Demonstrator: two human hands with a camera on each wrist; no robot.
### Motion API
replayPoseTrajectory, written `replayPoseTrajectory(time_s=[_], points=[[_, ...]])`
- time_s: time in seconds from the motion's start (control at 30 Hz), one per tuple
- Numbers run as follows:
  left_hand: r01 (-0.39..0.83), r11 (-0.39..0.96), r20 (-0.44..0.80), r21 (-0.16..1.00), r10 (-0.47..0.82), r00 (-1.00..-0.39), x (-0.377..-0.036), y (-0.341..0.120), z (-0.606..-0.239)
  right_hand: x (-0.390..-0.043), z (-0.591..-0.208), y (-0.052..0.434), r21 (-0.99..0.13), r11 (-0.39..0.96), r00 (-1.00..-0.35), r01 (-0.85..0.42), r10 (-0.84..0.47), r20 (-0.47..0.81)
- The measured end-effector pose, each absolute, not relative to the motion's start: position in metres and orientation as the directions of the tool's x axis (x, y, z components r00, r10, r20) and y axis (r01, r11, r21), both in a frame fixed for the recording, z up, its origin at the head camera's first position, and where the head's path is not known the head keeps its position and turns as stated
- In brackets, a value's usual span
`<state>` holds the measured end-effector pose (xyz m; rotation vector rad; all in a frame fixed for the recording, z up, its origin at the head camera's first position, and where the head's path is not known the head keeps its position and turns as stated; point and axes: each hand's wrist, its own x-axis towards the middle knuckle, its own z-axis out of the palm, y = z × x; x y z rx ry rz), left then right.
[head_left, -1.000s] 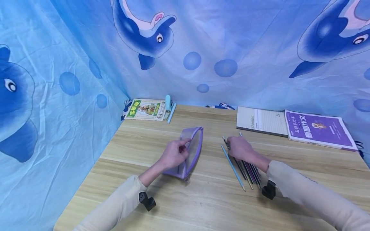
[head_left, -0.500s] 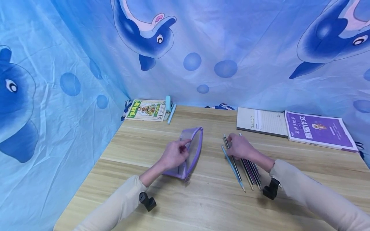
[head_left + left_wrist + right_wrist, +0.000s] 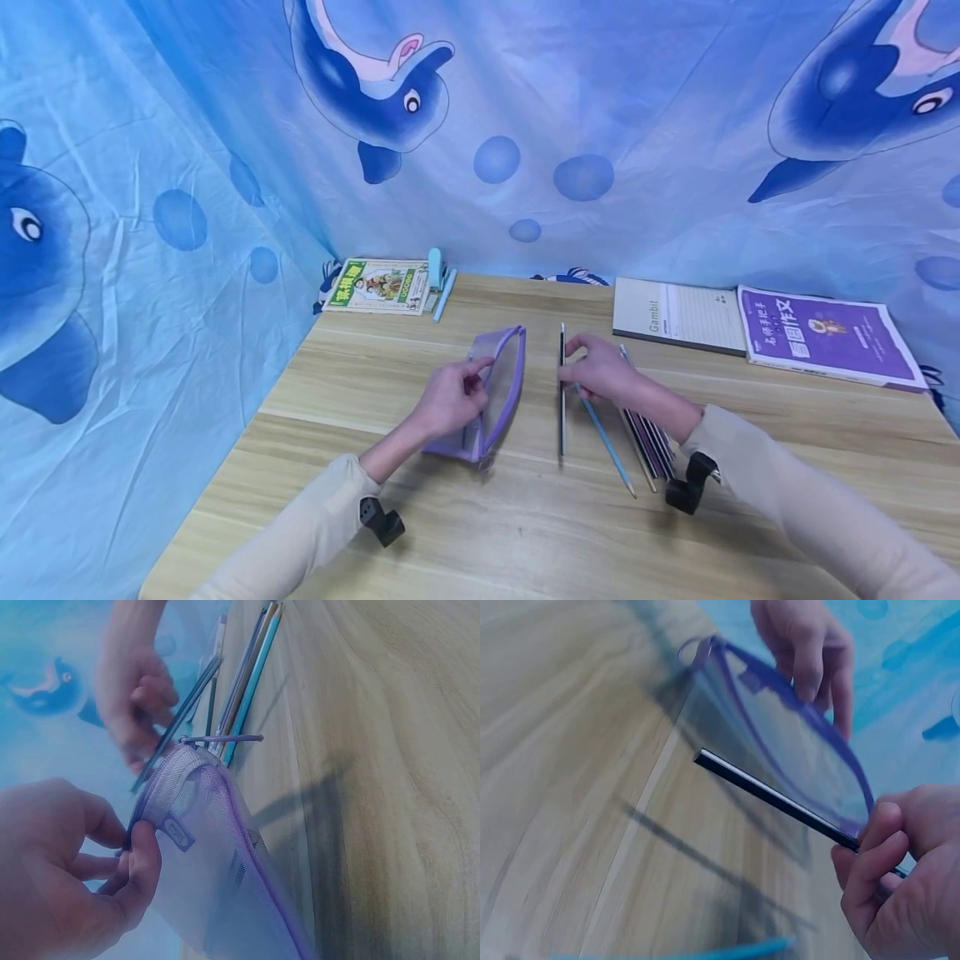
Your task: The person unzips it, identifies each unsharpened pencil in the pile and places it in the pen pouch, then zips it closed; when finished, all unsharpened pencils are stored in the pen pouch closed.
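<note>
My left hand [image 3: 452, 400] pinches the zippered edge of a translucent purple mesh pencil pouch [image 3: 225, 862], whose mouth gapes toward the right. In my right hand [image 3: 606, 372] is a dark pencil [image 3: 772, 796] with a pale stripe, pinched between thumb and fingers. It is held above the table just right of the pouch, its shadow falling on the wood in the right wrist view. A light blue pencil [image 3: 611, 450] lies slanted beneath the right hand. Beside it rests a bundle of several dark and purple pencils [image 3: 651, 442], partly hidden by the right forearm.
At the back left lie a comic-style booklet [image 3: 378, 285], a turquoise stapler [image 3: 436, 268] and a light blue stick [image 3: 446, 295]. A Gambit notebook [image 3: 678, 317] and a purple book [image 3: 831, 337] lie at the back right. A dolphin-printed curtain [image 3: 540, 100] hangs behind the wooden table [image 3: 525, 533].
My right hand has drawn the dark pencil out from beside the others and carried it left, off the table toward the pouch. The left hand keeps its grip on the pouch.
</note>
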<state>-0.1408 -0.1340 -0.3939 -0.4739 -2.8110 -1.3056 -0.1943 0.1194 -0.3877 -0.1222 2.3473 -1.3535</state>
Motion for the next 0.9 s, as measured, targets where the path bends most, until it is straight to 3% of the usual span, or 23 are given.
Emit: replayPoseTrajectory(time_s=[0.4,0.9], points=[[0.268,0.605,0.142,0.750,0.249,-0.958,-0.141,-0.135,-0.387,-0.196,-0.370,0.069,-0.942,0.263,-0.933,0.207,-0.236,-0.271],[0.296,0.602,0.175,0.742,0.252,-0.952,-0.142,-0.134,-0.389,-0.180,-0.389,0.037,-0.938,0.258,-0.920,0.233,-0.254,-0.299]])
